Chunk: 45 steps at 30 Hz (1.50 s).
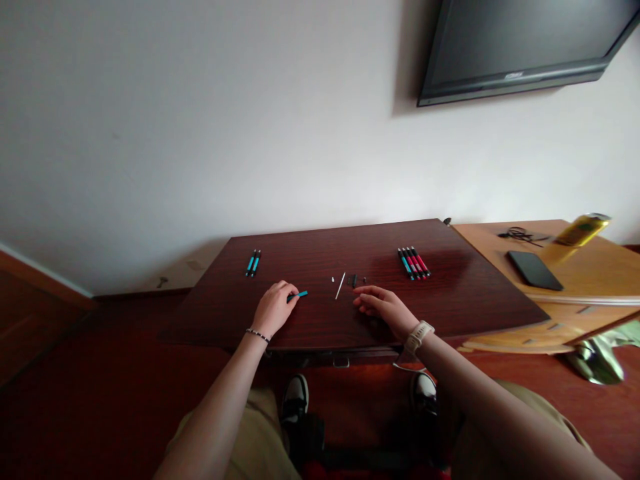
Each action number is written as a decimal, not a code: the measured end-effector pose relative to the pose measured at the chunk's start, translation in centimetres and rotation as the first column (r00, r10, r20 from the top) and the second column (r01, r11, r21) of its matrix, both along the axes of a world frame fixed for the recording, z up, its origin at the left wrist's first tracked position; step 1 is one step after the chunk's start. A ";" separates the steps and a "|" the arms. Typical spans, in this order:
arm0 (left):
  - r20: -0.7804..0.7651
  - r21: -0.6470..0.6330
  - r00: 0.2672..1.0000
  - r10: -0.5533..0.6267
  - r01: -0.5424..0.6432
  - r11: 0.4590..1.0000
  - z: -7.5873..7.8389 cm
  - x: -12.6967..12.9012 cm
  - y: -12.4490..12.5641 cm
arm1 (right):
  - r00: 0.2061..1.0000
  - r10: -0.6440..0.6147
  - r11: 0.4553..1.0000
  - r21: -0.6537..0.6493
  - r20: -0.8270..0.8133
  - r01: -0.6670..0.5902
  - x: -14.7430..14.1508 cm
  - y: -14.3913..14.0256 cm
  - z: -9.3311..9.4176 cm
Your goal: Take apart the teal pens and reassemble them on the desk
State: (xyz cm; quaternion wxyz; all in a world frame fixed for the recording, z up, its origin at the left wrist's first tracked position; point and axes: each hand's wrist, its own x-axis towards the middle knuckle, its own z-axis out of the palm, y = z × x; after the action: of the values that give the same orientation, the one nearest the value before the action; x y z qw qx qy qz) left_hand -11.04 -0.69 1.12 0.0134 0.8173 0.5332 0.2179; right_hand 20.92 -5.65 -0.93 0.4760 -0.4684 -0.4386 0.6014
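Note:
My left hand (275, 303) is closed around a blue pen barrel (301, 294), whose end sticks out past the fingers to the right. My right hand (381, 305) hovers low over the table with its fingers loosely bent and apart, and nothing shows in them. Just beyond its fingertips lie a black pen part (355, 281) and a tiny dark piece (365, 280). Between the hands are a thin white ink refill (341, 285), lying at a slant, and a small white piece (333, 279).
Two blue pens (253, 263) lie at the table's left. A row of several blue and red pens (413, 263) lies at the right. The dark wooden table (310, 250) adjoins a lighter cabinet (480, 243) bearing a phone (534, 270), a black cable (521, 235) and a yellow can (583, 230).

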 end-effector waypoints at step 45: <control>0.067 0.047 0.954 -0.291 0.288 0.956 1.4 11.9 -2.2 | 0.982 -0.115 0.979 0.187 0.150 0.086 2.9 -0.7 0.6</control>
State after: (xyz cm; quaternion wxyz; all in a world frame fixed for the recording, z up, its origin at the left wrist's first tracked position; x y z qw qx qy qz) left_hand 0.81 -2.85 2.47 0.0496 0.8782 0.4026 0.2532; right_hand 23.79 -6.38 -0.35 0.5095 -0.4920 -0.5033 0.4950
